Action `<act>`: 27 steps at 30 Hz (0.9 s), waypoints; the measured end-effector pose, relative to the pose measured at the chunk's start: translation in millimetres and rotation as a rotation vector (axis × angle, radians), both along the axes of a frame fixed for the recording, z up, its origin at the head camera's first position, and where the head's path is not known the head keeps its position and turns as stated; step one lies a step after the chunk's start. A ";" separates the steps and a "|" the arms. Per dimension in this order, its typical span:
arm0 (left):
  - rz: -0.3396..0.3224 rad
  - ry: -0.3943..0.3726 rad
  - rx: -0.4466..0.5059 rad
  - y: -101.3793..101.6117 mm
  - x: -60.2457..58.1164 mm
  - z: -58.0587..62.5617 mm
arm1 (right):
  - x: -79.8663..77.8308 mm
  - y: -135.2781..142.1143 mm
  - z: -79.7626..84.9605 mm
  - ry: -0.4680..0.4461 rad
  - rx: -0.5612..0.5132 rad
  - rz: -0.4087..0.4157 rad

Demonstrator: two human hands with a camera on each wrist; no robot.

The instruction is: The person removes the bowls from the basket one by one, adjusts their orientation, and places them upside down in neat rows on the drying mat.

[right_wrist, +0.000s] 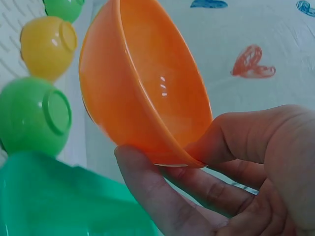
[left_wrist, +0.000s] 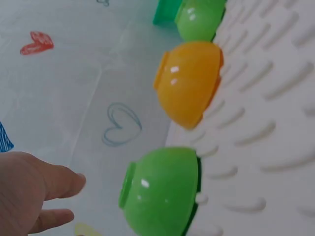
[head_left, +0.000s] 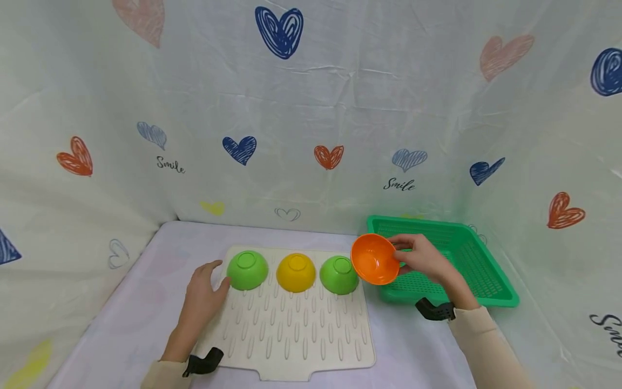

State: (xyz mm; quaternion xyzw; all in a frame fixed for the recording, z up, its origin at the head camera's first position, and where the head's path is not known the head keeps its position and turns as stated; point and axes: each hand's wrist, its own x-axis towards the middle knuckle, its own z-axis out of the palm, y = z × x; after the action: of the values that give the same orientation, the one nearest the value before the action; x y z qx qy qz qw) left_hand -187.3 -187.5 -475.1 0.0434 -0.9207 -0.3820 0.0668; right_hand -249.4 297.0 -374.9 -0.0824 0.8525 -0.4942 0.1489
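Note:
My right hand (head_left: 420, 256) pinches the rim of an orange bowl (head_left: 373, 259), thumb inside and fingers outside, above the near-left part of a green basket (head_left: 491, 270). The bowl is tilted, its inside facing the head camera. On a white ridged board (head_left: 291, 346) three bowls stand upside down in a row: a left green bowl (head_left: 248, 270), a yellow bowl (head_left: 296, 273) and a right green bowl (head_left: 339, 275). Beside the left green bowl is my left hand (head_left: 204, 294), fingers spread and holding nothing. The left wrist view shows a gap between its fingers (left_wrist: 64, 182) and that bowl.
A white cloth (head_left: 131, 302) covers the table under the board and basket. Behind and on both sides hangs a pale curtain (head_left: 311, 108) printed with hearts. The basket stands at the board's right, close to the back curtain.

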 end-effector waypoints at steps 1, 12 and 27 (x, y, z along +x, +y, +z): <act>0.000 0.013 0.026 5.2 0.4 1.6 | 0.6 -4.1 -0.5 0.005 -0.003 0.003; -0.082 -0.143 0.645 69.0 7.8 19.5 | 7.5 -38.9 -9.5 0.023 -0.010 0.064; -0.400 -0.445 1.074 129.9 3.3 26.2 | 19.9 -69.3 -14.8 0.038 -0.092 0.115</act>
State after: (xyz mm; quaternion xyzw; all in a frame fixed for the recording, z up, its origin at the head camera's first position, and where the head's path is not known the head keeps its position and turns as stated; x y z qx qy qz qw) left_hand -184.0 -57.6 -449.0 -0.0239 -0.5817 -0.7795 -0.2311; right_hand -229.5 227.7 -389.7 -0.1472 0.8256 -0.5217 0.1567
